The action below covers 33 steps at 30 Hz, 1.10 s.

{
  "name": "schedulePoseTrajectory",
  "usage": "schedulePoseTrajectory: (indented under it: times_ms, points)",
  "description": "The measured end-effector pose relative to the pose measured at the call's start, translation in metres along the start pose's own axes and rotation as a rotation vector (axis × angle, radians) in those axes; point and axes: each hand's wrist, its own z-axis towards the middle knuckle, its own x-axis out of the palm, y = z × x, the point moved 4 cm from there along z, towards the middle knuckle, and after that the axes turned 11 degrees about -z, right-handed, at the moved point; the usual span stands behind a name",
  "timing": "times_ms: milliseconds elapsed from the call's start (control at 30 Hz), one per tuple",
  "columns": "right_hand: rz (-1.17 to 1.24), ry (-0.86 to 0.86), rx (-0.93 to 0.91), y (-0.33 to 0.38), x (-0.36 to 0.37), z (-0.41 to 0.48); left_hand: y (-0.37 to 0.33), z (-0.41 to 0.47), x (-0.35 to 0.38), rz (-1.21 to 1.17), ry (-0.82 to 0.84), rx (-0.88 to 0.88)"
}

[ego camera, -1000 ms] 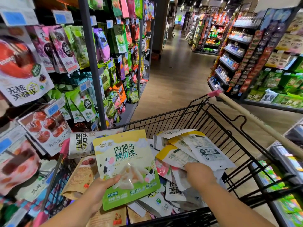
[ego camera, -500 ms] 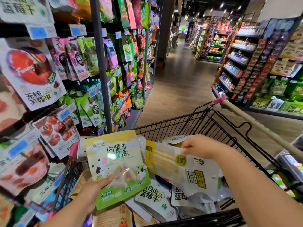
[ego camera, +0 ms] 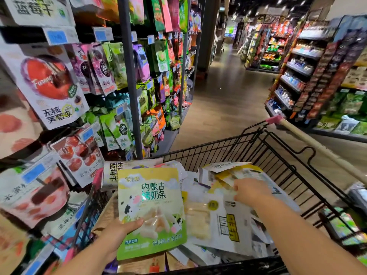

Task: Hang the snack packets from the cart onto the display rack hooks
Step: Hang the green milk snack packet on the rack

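Note:
My left hand (ego camera: 119,231) grips the lower left corner of a green and yellow milk-stick packet (ego camera: 153,207) and holds it upright over the near end of the black wire cart (ego camera: 278,155). Just right of it, my right hand (ego camera: 250,192) pinches the top edge of a white and yellow snack packet (ego camera: 224,223), which hangs tilted behind the green one. Several more packets (ego camera: 228,167) lie piled in the cart. The display rack (ego camera: 129,86) with hooks full of hanging snack bags stands close on the left.
The cart's wooden handle with a pink end cap (ego camera: 309,139) runs along the right. Blue price tags (ego camera: 33,173) stick out from the rack hooks beside my left arm. A wood-floor aisle (ego camera: 228,96) stretches ahead, with stocked shelves (ego camera: 297,76) on the right.
My right hand picked a white and yellow packet out of the pile, lifted it and brought it beside the green packet. My left hand kept hold of the green packet.

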Motion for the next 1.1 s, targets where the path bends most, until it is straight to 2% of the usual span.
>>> schedulePoseTrajectory:
  times_ms: [167,267,367,433,533,700,767,900,1100]
  points:
    - [0.186,0.136,0.138,-0.01,0.034,-0.013,0.012,0.006,0.004,0.02,0.045,-0.097]
    - [0.367,0.229,0.064,-0.004,0.044,-0.021,0.014,0.005,0.01,0.062,0.044,-0.12]
    - [0.315,0.311,-0.024,0.01,0.051,-0.028,0.026,0.015,-0.001,0.089,-0.02,-0.145]
    - [0.261,0.319,-0.003,0.017,0.058,-0.027,0.042,0.029,-0.015,0.089,-0.032,-0.152]
    - [0.358,0.265,0.038,0.03,0.067,-0.019,0.036,0.02,-0.006,0.078,-0.021,-0.167]
    - [0.185,0.129,-0.14,0.062,0.069,-0.008,0.043,0.028,-0.019,0.091,-0.063,-0.186]
    - [0.176,0.061,-0.205,0.07,0.073,-0.004,0.029,0.017,-0.002,0.12,-0.042,-0.169]
    - [0.37,-0.14,-0.077,0.052,0.072,0.002,0.02,0.014,0.014,0.199,-0.007,-0.132]
    - [0.439,-0.01,-0.003,0.03,0.088,0.023,0.028,0.021,0.01,0.272,-0.123,-0.151]
